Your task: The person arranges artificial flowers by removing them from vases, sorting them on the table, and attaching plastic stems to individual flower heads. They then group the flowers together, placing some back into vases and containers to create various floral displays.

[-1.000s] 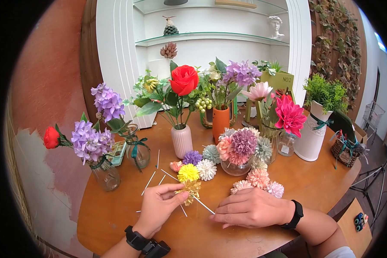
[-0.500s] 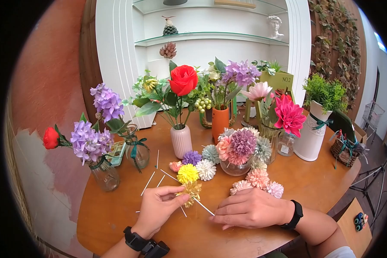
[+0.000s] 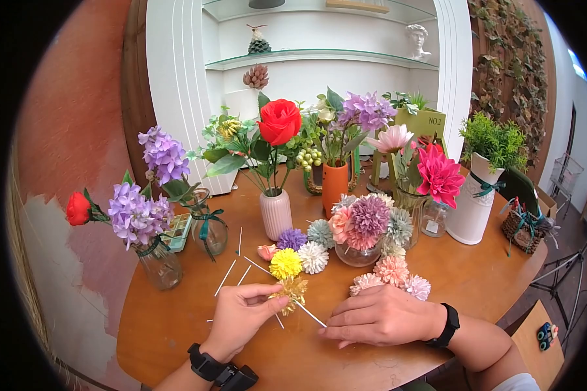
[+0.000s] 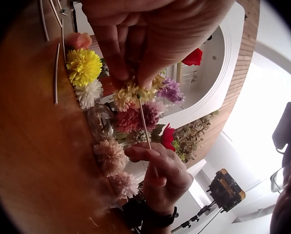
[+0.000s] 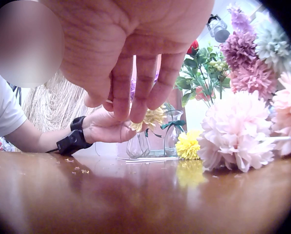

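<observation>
Between the thumb and fingers of my left hand [image 3: 244,316] is a gold artificial flower head [image 3: 295,296]. A thin white stick [image 3: 312,314] runs from the back of this flower to my right hand [image 3: 381,316], whose thumb and fingers pinch its other end. In the left wrist view the stick [image 4: 144,122] meets the underside of the gold petals [image 4: 128,97]. A yellow flower head [image 3: 285,263] lies just beyond the left hand. Past the right hand's knuckles are pale pink and peach flower heads [image 3: 391,269].
Several loose white sticks [image 3: 225,277] lie left of the flowers. Purple [image 3: 292,239] and white [image 3: 314,257] flower heads sit near a round glass vase [image 3: 357,255] full of blooms. Behind stand a pink ribbed vase [image 3: 276,215], an orange vase [image 3: 334,186] and a white vase [image 3: 471,212].
The gold flower has shifted slightly to the right and turned a little in my left fingers. My right hand keeps its pinch on the stick, and the rest looks the same.
</observation>
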A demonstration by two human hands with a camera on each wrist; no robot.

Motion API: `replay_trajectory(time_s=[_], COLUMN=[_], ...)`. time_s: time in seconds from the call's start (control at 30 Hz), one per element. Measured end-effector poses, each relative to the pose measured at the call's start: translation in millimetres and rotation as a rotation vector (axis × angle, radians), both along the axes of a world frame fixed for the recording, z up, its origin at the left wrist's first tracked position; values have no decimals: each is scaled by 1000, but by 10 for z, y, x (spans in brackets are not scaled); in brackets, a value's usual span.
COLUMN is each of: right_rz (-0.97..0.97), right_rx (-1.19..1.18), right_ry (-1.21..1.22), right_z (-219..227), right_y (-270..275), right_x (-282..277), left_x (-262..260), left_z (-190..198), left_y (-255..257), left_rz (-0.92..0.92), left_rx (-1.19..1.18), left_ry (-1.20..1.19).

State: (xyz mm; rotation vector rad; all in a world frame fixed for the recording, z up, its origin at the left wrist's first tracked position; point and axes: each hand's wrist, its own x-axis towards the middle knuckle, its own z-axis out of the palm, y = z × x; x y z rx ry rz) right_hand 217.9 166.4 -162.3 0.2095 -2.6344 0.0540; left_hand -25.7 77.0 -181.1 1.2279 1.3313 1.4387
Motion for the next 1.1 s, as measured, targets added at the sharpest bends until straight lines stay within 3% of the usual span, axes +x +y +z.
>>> replay_trajectory(time_s=[0.33, 0.4, 0.5, 0.6, 1.1], right_rz=[-18, -17, -15, -8, 14], right_rx=[6, 3, -1, -7, -33], right_ry=[-9, -8, -2, 1, 21], right_z=[12, 13, -2, -3, -15], right_y=[-6, -1, 12, 13, 5], right_x=[8, 4, 2, 3, 9], left_x=[10, 16, 8, 40, 38], left_z=[-24, -71, -79, 6, 8], left_y=[13, 49, 60, 15, -10], left_rz=[-18, -10, 27, 21, 20], left_rx=[21, 182, 185, 45, 32], left_ry=[26, 87, 101, -50, -116])
